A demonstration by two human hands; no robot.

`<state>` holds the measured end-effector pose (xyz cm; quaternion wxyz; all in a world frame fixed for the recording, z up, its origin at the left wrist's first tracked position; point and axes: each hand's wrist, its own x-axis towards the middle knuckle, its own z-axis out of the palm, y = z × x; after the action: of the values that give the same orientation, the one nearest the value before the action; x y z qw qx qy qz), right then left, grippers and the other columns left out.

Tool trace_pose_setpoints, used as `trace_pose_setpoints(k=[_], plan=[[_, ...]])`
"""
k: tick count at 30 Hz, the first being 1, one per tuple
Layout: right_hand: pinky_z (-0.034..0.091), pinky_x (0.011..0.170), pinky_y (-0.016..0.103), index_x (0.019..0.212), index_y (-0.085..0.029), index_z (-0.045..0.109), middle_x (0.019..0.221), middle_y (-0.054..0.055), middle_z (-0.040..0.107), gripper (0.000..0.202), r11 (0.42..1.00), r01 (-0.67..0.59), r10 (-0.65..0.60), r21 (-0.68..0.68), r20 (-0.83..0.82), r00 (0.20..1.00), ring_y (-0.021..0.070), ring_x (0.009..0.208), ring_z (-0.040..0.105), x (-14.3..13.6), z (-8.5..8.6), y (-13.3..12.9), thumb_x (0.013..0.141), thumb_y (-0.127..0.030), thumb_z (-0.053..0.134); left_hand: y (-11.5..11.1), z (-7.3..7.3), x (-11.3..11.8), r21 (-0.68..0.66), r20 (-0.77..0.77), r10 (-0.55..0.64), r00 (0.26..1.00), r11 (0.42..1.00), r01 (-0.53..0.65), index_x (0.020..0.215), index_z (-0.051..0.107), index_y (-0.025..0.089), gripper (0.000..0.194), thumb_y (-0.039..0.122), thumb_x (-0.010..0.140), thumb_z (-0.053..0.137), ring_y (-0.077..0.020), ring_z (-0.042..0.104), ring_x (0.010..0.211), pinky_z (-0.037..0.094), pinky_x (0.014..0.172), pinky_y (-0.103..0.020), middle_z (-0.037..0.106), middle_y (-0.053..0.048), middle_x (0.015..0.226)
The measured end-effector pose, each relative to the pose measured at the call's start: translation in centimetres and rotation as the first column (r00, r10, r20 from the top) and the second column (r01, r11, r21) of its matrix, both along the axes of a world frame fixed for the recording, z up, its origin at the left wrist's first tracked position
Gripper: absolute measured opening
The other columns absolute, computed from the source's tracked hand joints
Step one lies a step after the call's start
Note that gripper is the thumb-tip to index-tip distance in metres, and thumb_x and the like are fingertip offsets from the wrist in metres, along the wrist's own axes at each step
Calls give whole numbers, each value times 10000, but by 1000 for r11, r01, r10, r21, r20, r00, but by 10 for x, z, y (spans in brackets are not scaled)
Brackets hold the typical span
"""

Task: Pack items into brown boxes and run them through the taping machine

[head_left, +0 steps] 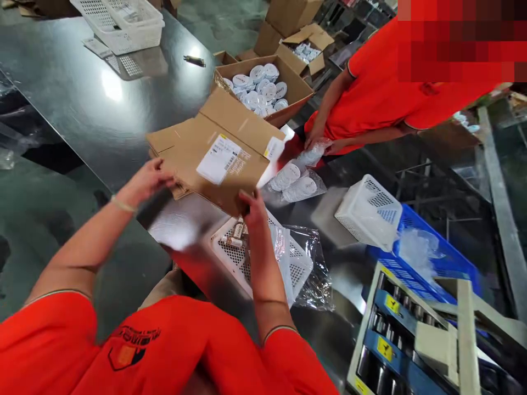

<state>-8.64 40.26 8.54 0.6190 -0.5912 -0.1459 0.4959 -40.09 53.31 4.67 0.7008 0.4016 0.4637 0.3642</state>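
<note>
A flattened cardboard box (185, 148) with a white printed label (219, 159) is tilted above the metal table. My left hand (150, 178) is closed on its left edge, where more cardboard layers show underneath. At the near right edge, my right hand (253, 208) grips the same cardboard, thumb and fingers partly hidden. Below my right forearm lies a white perforated basket (302, 263) with several small brown-and-white printed items (233, 240) and clear plastic in it.
Across the table a co-worker in a red shirt (382, 82) handles plastic-wrapped stacks of white discs (300, 188). A carton (288, 109) of similar discs stands behind the cardboard. White basket (358, 214), blue crate (457, 269) and a roller machine (395, 334) are at right.
</note>
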Motion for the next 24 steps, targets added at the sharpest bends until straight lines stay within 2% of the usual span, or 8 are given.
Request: trace_pose_setpoints(k=[4, 6, 9, 13, 17, 20, 22, 24], plan=[[670, 789, 321, 1090, -294, 631, 990, -34, 813, 610, 999, -13, 17, -46, 83, 996, 210, 883, 787, 2, -11, -151, 546, -247, 903, -131, -1, 12, -131, -74, -148, 986, 982, 137, 1009, 692, 197, 760, 586, 490, 1089, -290, 766, 1005, 654, 796, -347, 767, -47, 983], [685, 839, 379, 1095, -307, 631, 1038, -8, 816, 622, 996, 12, -2, -92, 107, 994, 244, 926, 795, -14, -26, -208, 536, -285, 904, -170, -8, 17, -254, -57, -241, 969, 942, 219, 1012, 724, 191, 823, 676, 450, 1078, -333, 789, 968, 665, 763, -385, 811, -94, 989], [696, 905, 469, 1033, -350, 610, 1081, 20, 815, 560, 986, 6, 16, -166, 128, 992, 301, 997, 801, -42, -46, -257, 546, -308, 884, -202, -21, 24, -376, -80, -288, 954, 895, 239, 991, 761, 182, 850, 659, 375, 1102, -374, 813, 876, 668, 674, -407, 842, -132, 935], [698, 878, 469, 947, -352, 580, 1054, 18, 812, 499, 976, -53, 60, -211, 31, 998, 314, 1036, 803, -54, -57, -287, 550, -313, 880, -228, -33, 28, -383, -149, -240, 959, 908, 168, 997, 767, 187, 778, 531, 401, 1131, -354, 827, 828, 683, 662, -394, 853, -131, 925], [651, 717, 385, 807, -293, 642, 799, 16, 762, 370, 894, -297, 320, -336, 12, 947, 295, 879, 783, -20, -48, -304, 578, -335, 929, -237, -34, 22, -361, -265, -262, 928, 919, 156, 946, 747, 187, 722, 489, 417, 1133, -338, 810, 782, 668, 624, -385, 836, -120, 853], [633, 786, 344, 713, -266, 668, 685, -6, 698, 190, 928, -75, 207, -364, 339, 918, 258, 868, 744, 21, -32, -302, 725, -320, 850, -225, -31, 16, -318, -398, -292, 870, 933, 168, 922, 714, 187, 742, 509, 401, 1132, -269, 752, 695, 612, 562, -337, 802, -49, 757], [621, 930, 320, 779, -259, 712, 824, 7, 764, 74, 965, 139, -4, -224, 512, 859, 233, 1022, 736, 49, -25, -289, 820, -278, 771, -212, -32, 13, -303, -462, -317, 828, 934, 189, 936, 688, 184, 771, 535, 411, 1129, -217, 705, 649, 577, 541, -300, 766, 4, 696], [581, 1038, 276, 900, -246, 747, 998, 10, 810, 42, 978, 144, -47, -152, 510, 859, 180, 1152, 719, 73, -24, -269, 877, -216, 729, -198, -36, 11, -247, -491, -360, 793, 931, 270, 951, 663, 172, 795, 601, 455, 1112, -192, 669, 613, 552, 526, -285, 730, 25, 641]])
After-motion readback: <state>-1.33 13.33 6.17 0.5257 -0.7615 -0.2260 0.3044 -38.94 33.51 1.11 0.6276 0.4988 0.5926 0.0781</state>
